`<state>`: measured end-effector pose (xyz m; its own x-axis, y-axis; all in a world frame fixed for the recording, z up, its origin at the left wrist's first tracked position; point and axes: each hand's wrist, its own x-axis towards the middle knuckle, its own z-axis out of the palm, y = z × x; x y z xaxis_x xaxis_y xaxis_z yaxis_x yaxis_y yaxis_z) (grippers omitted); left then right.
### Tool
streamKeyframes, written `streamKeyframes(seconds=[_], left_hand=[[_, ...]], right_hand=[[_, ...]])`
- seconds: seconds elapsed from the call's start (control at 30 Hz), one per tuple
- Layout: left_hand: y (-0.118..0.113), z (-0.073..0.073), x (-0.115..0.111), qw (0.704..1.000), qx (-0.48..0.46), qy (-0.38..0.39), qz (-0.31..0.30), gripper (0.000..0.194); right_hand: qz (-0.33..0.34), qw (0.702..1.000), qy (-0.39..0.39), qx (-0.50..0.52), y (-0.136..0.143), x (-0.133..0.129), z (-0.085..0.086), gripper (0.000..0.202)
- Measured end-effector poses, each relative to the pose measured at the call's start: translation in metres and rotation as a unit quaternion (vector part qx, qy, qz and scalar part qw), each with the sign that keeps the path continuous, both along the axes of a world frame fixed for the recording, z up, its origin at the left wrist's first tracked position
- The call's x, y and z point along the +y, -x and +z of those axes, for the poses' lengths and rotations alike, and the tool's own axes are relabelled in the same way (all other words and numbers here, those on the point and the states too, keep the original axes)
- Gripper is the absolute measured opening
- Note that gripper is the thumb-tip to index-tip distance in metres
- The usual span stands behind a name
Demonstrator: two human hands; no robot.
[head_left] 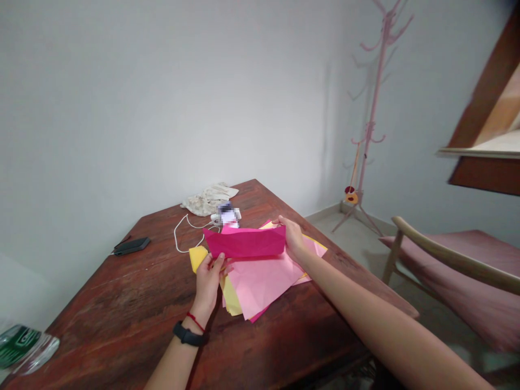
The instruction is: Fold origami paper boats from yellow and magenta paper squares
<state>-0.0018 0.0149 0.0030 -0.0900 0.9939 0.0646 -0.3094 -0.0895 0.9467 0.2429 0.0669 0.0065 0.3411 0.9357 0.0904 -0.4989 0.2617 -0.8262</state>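
Note:
A folded magenta paper strip is held up between both hands. My left hand pinches its lower left corner, thumb in front. At the right end, my right hand grips the strip with its fingers along the edge. Beneath it lies a loose pile of sheets, with a large light pink sheet on top and pale yellow paper poking out at the left. A small yellow folded paper rests just left of the strip.
A white cable, a crumpled whitish cloth and a black device lie on the wooden table. A plastic bottle is at the near left. A chair and pink coat stand are at the right.

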Motion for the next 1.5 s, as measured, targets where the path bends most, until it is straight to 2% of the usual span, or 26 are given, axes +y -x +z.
streamKeyframes(seconds=[0.07, 0.13, 0.27, 0.43, 0.6, 0.83, 0.9, 0.97, 1.03, 1.13, 1.27, 1.33, 1.43, 1.5], left_hand=[[0.001, 0.0, 0.0, 1.0, -0.004, 0.002, 0.008, 0.046], [0.0, -0.001, 0.0, 1.0, -0.004, 0.001, 0.012, 0.048], [-0.002, 0.0, -0.001, 1.0, -0.023, 0.007, 0.017, 0.047], [-0.001, 0.001, 0.001, 0.997, -0.058, 0.038, 0.027, 0.039], [0.002, -0.002, 0.004, 0.996, -0.058, 0.04, 0.063, 0.038], [0.002, 0.001, 0.001, 0.996, -0.02, 0.018, 0.091, 0.038], [0.0, 0.004, -0.001, 0.995, -0.024, -0.001, 0.1, 0.042], [-0.003, 0.008, -0.004, 0.993, -0.035, -0.024, 0.111, 0.048], [-0.006, 0.012, -0.007, 0.991, -0.045, -0.044, 0.116, 0.053], [-0.009, 0.017, -0.01, 0.992, -0.059, -0.056, 0.101, 0.058], [-0.011, 0.02, -0.013, 0.995, -0.08, -0.038, 0.05, 0.061], [-0.011, 0.021, -0.014, 0.995, -0.088, -0.025, 0.024, 0.062], [-0.011, 0.022, -0.016, 0.996, -0.087, -0.011, -0.004, 0.061], [-0.011, 0.022, -0.017, 0.996, -0.087, -0.004, -0.024, 0.056]], right_hand=[[-0.007, 0.998, -0.015, -0.053, 0.005, 0.001, -0.003, 0.041], [0.024, 0.997, -0.024, -0.067, 0.008, 0.0, -0.003, 0.051], [0.073, 0.997, -0.007, -0.007, 0.009, -0.003, 0.005, 0.066], [0.092, 0.995, -0.028, 0.022, 0.005, -0.008, 0.01, 0.07], [0.113, 0.992, -0.046, -0.022, 0.01, -0.012, 0.009, 0.072], [0.048, 0.972, -0.08, -0.217, 0.023, -0.013, 0.001, 0.043], [0.006, 0.966, -0.073, -0.246, 0.025, -0.01, -0.006, 0.05], [-0.03, 0.961, -0.058, -0.269, 0.026, -0.007, -0.013, 0.067], [-0.036, 0.956, -0.043, -0.288, 0.026, -0.005, -0.02, 0.081], [-0.013, 0.951, -0.026, -0.308, 0.026, -0.003, -0.027, 0.083], [-0.003, 0.936, -0.015, -0.353, 0.026, -0.005, -0.026, 0.065], [0.035, 0.942, -0.004, -0.333, 0.027, -0.007, -0.024, 0.063], [0.121, 0.957, 0.019, -0.262, 0.028, -0.011, -0.02, 0.072], [0.117, 0.953, -0.003, -0.281, 0.028, -0.015, -0.016, 0.071]])
